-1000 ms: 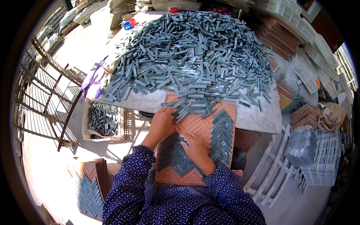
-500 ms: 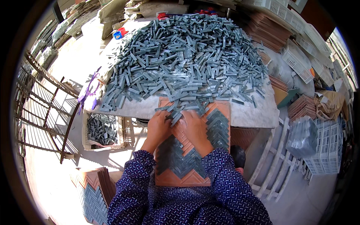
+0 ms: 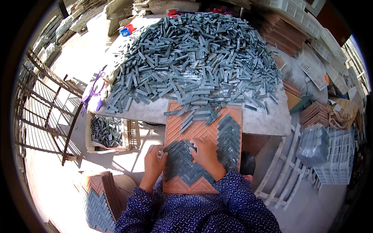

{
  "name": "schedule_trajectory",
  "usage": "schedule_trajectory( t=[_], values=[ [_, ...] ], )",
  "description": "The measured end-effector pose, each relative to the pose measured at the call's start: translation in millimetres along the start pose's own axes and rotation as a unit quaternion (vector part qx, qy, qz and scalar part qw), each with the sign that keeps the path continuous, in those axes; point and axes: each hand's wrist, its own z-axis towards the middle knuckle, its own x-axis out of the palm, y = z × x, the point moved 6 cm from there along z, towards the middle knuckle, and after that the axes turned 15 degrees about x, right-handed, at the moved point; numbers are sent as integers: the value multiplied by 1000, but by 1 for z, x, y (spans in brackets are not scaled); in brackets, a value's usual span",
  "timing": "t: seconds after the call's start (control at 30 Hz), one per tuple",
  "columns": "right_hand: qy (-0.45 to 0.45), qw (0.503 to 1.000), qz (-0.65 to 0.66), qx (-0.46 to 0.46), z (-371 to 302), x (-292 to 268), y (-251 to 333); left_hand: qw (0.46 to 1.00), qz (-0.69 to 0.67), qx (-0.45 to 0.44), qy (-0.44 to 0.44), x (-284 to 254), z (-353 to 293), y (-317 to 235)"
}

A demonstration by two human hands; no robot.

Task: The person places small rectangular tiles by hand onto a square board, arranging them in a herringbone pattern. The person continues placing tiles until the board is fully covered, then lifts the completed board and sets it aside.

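Observation:
An orange-brown tray point(image 3: 182, 110) with moulded herringbone grooves leans from the table edge towards me. Grey-green stone strips point(image 3: 184, 169) fill much of its lower part and its right side in a herringbone pattern. My right hand point(image 3: 206, 154) is over the tray's middle, thumb and fingers closed round a small dark stone strip point(image 3: 193, 147) at the edge of the laid rows. Beside the tray's left edge, my left hand point(image 3: 154, 161) has its fingers curled together; whitish coverings show at the fingertips, and what they hold, if anything, is hidden. Loose strips point(image 3: 194, 114) overlap the tray's top.
A large heap of stone strips point(image 3: 194, 58) covers the table point(image 3: 260, 124). Below left stands a crate point(image 3: 126, 136) of strips, near a metal rack point(image 3: 46, 108) and stacked filled trays point(image 3: 97, 206). White plastic crates point(image 3: 334, 155) and a pale slatted frame point(image 3: 278, 171) are at right.
Both hands have come back towards me from the heap's near edge, down the tray. The right hand now works at the laid rows; the left is by the tray's left edge.

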Motion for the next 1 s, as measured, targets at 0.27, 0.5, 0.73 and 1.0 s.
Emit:
schedule_trajectory(
  t=[0.27,0.5,0.73,1.0],
  values=[
    [25,999,37,10,-3,-2,-4,998,3,56,-37,13,5,1],
    [76,996,48,-3,19,2,20,996,65,51,-20,11,11,0],
    [66,997,21,-35,17,1,11,995,83,41,-39,11,9,-17],
    [84,994,-11,-67,14,-2,11,998,56,-7,-39,13,-1,-21]
  ],
)
